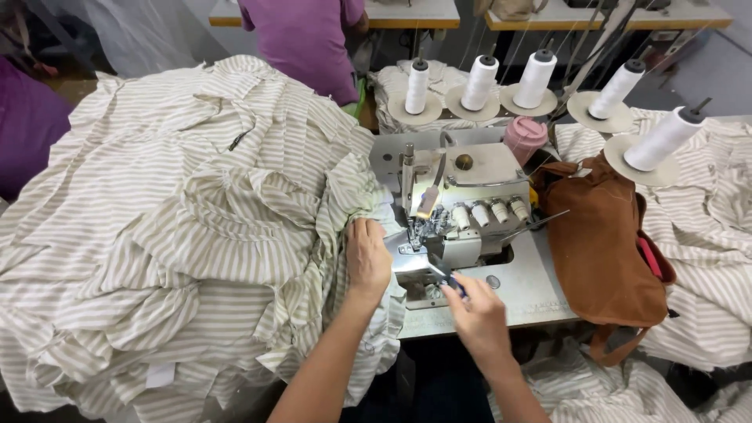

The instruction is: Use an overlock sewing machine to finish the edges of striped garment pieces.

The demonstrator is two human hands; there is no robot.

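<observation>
L hand (366, 258): palm down, fingers together and flat on the striped fabric (196, 235), pressing it at the L edge of the sewing machine (458, 211). Grip open, nothing pinched; contact w/ cloth only.

R hand (479, 317): fingers closed in a pinch on a small dark tool (448, 276), tip aimed up-left toward the needle area. Tool looks like snips or tweezers, too small to tell which. Grip closed on it.

Fabric rel. to grips: bulk of the pile lies L of and beyond the L hand, heaped high, cream w/ tan stripes, covering most of the bench (540, 298) on that side. One edge runs under the L palm and hangs off the bench front, just L of the R hand. Presser-foot zone sits between the two hands, slightly beyond them.

Beyond R hand: machine body, then five white thread cones (479, 82) on stands, well apart from the grips. Pink cup (525, 137) near the cones. R of R hand: brown bag (599, 243) lying on the bench, near but not touching. More striped cloth further R.

Far side, beyond the pile: another person in a purple shirt (309, 39), back turned.
</observation>
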